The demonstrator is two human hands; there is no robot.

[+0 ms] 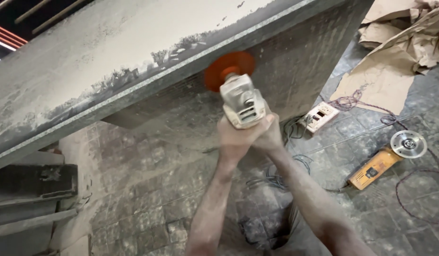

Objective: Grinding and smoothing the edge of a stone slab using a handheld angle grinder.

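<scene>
A dusty grey angle grinder [241,100] with an orange disc [229,70] is held up against the edge of a large stone slab [134,57]. My left hand [234,137] and my right hand [269,132] are both wrapped around the grinder's rear body, close together. The orange disc touches the slab's polished grey edge near its underside. Both forearms are coated in pale dust.
A second, yellow angle grinder [378,166] with a silver disc [408,143] lies on the tiled floor at right. A white power socket board [319,116] and tangled cables [276,178] lie nearby. Crumpled brown paper [395,61] sits at upper right. Dark stone pieces [34,182] stack at left.
</scene>
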